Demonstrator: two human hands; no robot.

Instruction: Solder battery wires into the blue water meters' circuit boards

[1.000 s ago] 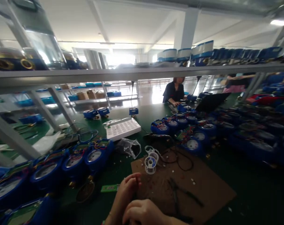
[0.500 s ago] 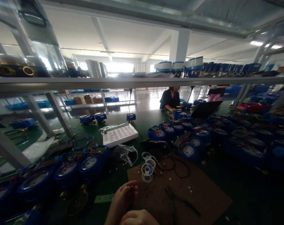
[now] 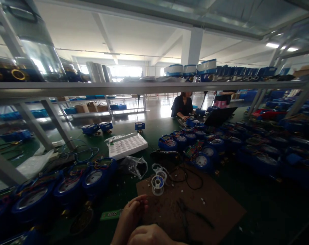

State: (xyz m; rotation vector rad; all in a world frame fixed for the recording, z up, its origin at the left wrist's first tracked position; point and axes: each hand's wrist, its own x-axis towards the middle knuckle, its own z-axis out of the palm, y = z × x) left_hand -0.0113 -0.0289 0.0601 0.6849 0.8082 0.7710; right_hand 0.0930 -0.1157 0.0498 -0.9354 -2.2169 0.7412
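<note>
My left hand (image 3: 132,211) is at the lower middle, over the near left edge of a brown board (image 3: 167,212). Its fingers curl in towards the thumb; anything between them is too small to make out. Close in front of it, my right hand (image 3: 150,235) is bent closed at the bottom edge, with its fingertips out of sight. Beyond the fingers stands a spool of solder wire (image 3: 158,186). Dark-handled pliers (image 3: 192,214) lie on the board to the right. Left of my left wrist is a green strip with printing (image 3: 110,214), partly covered by the wrist.
Blue meters (image 3: 95,178) with exposed wiring line the left, and more blue meters (image 3: 201,161) crowd the right. Behind the spool are a clear plastic bag (image 3: 135,166) and a white foam tray (image 3: 127,147). A shelf (image 3: 144,88) crosses above. A co-worker (image 3: 182,106) sits opposite.
The whole view has shifted slightly, so the bench things appear a little further left. My right hand has moved slightly right relative to my left. Both hands keep their curled shape.
</note>
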